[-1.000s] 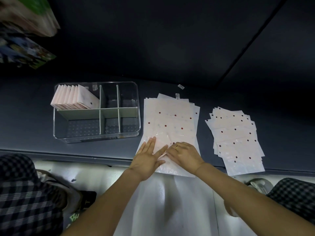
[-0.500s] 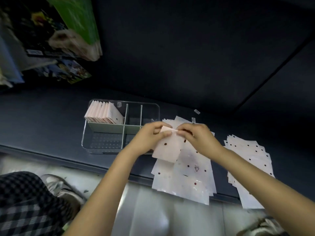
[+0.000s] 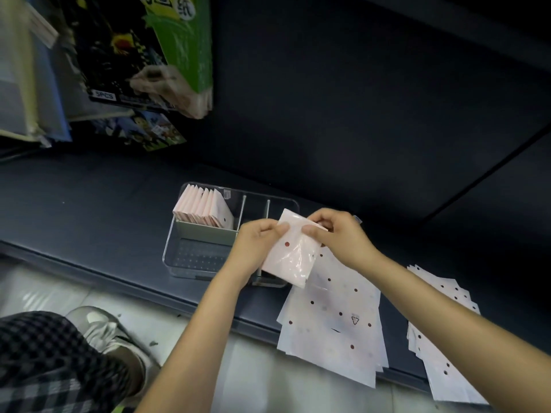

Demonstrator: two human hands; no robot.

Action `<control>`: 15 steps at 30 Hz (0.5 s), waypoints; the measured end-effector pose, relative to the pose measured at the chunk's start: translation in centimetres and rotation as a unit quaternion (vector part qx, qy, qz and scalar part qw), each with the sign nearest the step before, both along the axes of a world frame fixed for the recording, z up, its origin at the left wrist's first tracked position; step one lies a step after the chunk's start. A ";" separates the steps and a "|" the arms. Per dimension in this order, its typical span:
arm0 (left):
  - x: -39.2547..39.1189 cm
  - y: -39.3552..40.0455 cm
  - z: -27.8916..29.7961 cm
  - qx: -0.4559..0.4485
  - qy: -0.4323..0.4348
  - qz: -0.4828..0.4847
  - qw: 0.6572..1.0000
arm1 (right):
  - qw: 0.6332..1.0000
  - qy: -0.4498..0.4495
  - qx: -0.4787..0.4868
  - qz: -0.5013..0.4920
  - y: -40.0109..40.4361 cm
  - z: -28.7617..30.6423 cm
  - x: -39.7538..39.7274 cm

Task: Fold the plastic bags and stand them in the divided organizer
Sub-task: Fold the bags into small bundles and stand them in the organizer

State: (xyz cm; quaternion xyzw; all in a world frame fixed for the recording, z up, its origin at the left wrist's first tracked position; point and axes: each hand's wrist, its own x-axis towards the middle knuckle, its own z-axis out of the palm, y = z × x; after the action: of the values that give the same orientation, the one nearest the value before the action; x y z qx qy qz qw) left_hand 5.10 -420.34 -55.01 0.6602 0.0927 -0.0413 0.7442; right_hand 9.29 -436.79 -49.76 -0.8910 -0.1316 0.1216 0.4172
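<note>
You've lifted the folded bag [image 3: 290, 251] off the flat stack [image 3: 334, 317] it was pressed on a second ago, and now your left hand [image 3: 256, 242] and right hand [image 3: 337, 236] both pinch its top edge, holding it just over the organizer [image 3: 190, 263]. Folding looks done, so it probably goes next to the standing bags [image 3: 205, 210] in the back-left compartment.

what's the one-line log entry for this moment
step: folding | left hand: pinching folded bag | right hand: pinching same bag | organizer: one far compartment holds folded bags | flat stack: on shelf
</note>
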 end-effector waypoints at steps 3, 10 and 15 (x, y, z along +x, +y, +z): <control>0.1 1.2 -0.4 0.029 0.001 -0.038 0.999 | 0.999 0.033 0.008 -0.029 0.5 0.3 0.8; 1.7 5.4 -1.4 0.074 -0.027 -0.023 0.997 | 0.992 0.109 -0.048 0.039 3.8 0.1 3.3; 2.2 8.3 -4.3 0.345 0.049 0.122 0.930 | 0.994 0.072 -0.025 -0.072 8.3 -1.5 6.7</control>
State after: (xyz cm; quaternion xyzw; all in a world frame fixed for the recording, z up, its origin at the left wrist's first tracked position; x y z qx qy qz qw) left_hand 7.34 -412.08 -59.28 0.8568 0.2175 0.0515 0.4647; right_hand 15.95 -428.44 -51.22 -0.8975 -0.0334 0.1580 0.4104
